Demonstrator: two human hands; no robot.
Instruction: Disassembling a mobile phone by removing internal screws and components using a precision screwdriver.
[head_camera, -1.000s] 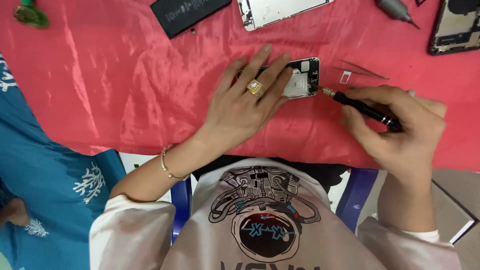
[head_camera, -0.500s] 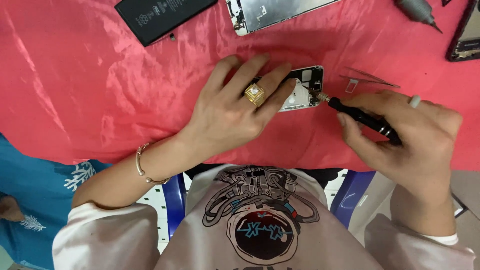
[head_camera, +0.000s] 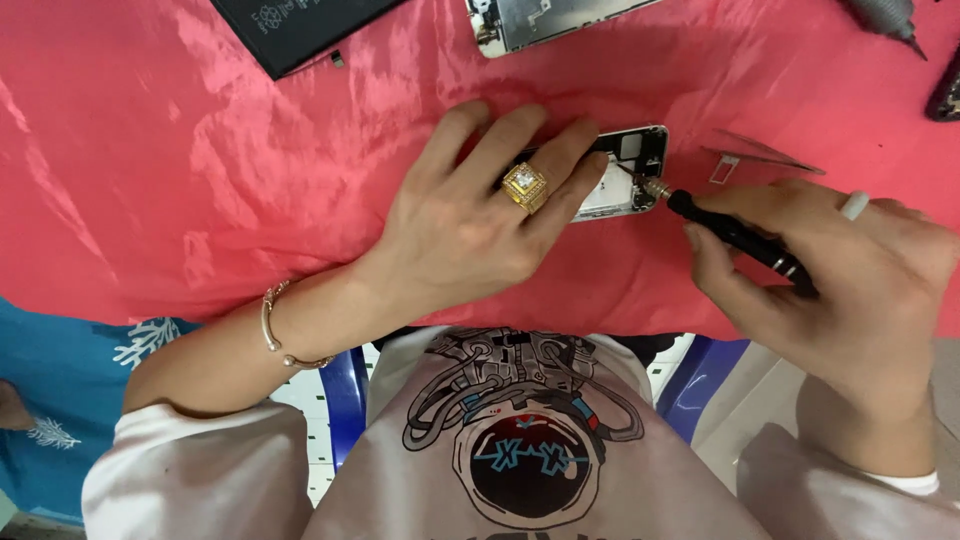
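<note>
The left hand (head_camera: 470, 225) lay flat across the opened phone frame (head_camera: 630, 175), pinning it. The right hand (head_camera: 850, 270) was closed on a slim black screwdriver (head_camera: 735, 235). The frame looked light, thin and fragile, best held by its edges.

The left hand (head_camera: 470, 215), wearing a gold ring (head_camera: 525, 186) and a bracelet (head_camera: 283, 330), lies flat on an opened phone frame (head_camera: 630, 175) on the worktop's red cloth (head_camera: 200, 150). The right hand (head_camera: 840, 280) has its grip closed around a black screwdriver (head_camera: 735, 235), whose tip touches the frame's edge. A black battery (head_camera: 290, 25), another opened phone part (head_camera: 540, 20) and thin metal tweezers (head_camera: 760, 152) lie farther off on the cloth.
</note>
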